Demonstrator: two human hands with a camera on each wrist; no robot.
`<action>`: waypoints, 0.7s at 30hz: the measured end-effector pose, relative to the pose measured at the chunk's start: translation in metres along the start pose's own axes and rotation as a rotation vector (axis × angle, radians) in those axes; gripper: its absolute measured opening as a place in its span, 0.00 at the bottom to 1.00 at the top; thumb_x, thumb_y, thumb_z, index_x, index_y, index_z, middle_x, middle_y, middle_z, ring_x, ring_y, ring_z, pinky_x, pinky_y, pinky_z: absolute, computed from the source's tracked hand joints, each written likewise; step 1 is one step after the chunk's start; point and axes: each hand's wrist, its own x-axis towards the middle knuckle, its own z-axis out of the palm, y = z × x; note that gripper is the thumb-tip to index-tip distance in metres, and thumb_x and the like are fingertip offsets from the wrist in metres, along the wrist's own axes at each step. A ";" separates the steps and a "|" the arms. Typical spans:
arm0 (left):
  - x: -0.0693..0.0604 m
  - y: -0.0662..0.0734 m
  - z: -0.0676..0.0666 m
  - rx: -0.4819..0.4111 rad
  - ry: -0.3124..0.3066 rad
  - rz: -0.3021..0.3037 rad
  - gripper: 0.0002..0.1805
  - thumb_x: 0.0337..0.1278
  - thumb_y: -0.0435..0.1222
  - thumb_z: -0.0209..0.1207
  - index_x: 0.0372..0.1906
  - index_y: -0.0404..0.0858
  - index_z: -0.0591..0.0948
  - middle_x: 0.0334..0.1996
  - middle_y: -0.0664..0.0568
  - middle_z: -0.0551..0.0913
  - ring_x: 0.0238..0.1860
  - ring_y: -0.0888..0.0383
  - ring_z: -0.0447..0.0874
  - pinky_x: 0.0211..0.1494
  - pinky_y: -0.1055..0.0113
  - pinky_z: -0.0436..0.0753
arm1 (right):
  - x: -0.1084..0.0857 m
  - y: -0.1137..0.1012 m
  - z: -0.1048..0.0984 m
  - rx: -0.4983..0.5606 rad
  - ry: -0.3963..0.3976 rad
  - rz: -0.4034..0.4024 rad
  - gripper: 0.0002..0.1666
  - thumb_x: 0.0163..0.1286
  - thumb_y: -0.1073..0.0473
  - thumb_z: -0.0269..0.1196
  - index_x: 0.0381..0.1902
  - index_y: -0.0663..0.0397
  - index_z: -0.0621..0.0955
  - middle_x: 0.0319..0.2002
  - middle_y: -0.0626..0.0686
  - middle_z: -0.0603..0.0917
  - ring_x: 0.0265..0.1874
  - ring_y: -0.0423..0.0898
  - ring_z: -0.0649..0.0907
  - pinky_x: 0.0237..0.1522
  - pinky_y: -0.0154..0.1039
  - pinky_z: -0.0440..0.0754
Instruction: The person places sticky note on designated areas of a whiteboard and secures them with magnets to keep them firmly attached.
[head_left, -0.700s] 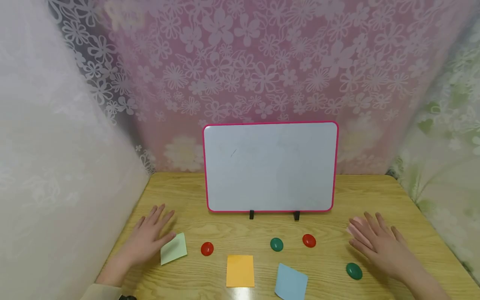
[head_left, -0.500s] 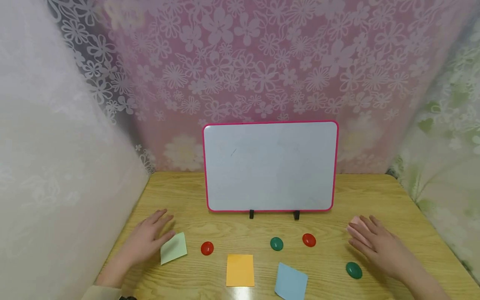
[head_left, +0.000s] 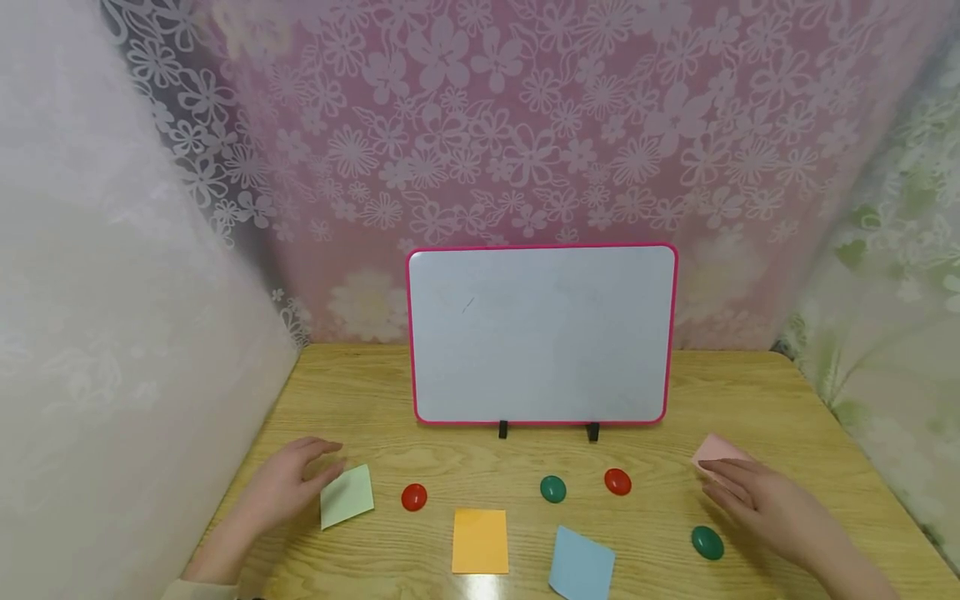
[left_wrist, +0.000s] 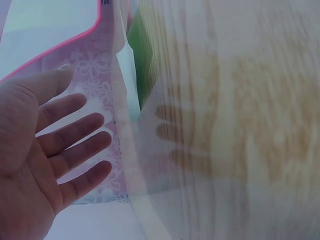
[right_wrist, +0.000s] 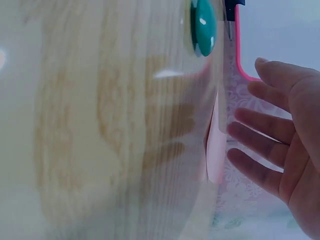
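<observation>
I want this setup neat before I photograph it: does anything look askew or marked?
A small dark stroke marks the upper left of the otherwise plain whiteboard, perhaps leftover ink. The blue note, light green note and pink note lie at angles, while the orange note sits roughly square to the board. No spill shows.

You have a pale green note (head_left: pixel 351 497), a pink note (head_left: pixel 712 447), an orange note (head_left: pixel 481 542) and a light blue note (head_left: pixel 582 564). You see red discs (head_left: pixel 414 497), dark green discs (head_left: pixel 552 489), a yellow-brown, wood-grained counter (head_left: pixel 360 383), and a white board (head_left: pixel 540 333) edged in bright pink with black feet (head_left: pixel 503 430). Your mauve-pink backdrop (head_left: pixel 525 125) carries a white floral pattern.
</observation>
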 end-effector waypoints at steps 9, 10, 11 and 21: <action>-0.001 -0.003 0.000 -0.016 -0.116 -0.058 0.24 0.59 0.43 0.77 0.56 0.36 0.87 0.52 0.49 0.86 0.52 0.47 0.86 0.55 0.45 0.85 | -0.001 0.004 -0.003 0.123 -0.118 -0.039 0.25 0.71 0.44 0.74 0.60 0.51 0.88 0.50 0.46 0.90 0.37 0.30 0.83 0.37 0.38 0.85; -0.001 -0.004 0.001 -0.014 -0.123 -0.062 0.24 0.58 0.43 0.78 0.55 0.36 0.87 0.51 0.49 0.86 0.51 0.48 0.86 0.55 0.46 0.85 | -0.002 0.005 -0.004 0.136 -0.144 -0.044 0.27 0.71 0.43 0.74 0.60 0.51 0.87 0.50 0.46 0.90 0.37 0.31 0.83 0.37 0.38 0.85; -0.001 -0.005 0.002 -0.010 -0.131 -0.066 0.25 0.57 0.43 0.79 0.55 0.36 0.86 0.50 0.50 0.86 0.50 0.49 0.85 0.54 0.47 0.85 | -0.002 0.005 -0.004 0.146 -0.170 -0.046 0.29 0.70 0.41 0.74 0.61 0.51 0.87 0.50 0.46 0.90 0.38 0.30 0.82 0.37 0.37 0.85; 0.002 -0.006 0.006 0.003 -0.178 -0.081 0.24 0.50 0.46 0.82 0.47 0.40 0.87 0.41 0.57 0.81 0.41 0.60 0.78 0.46 0.55 0.82 | -0.008 0.011 0.001 0.201 -0.229 -0.155 0.33 0.60 0.41 0.81 0.55 0.54 0.87 0.48 0.44 0.88 0.40 0.31 0.80 0.39 0.37 0.84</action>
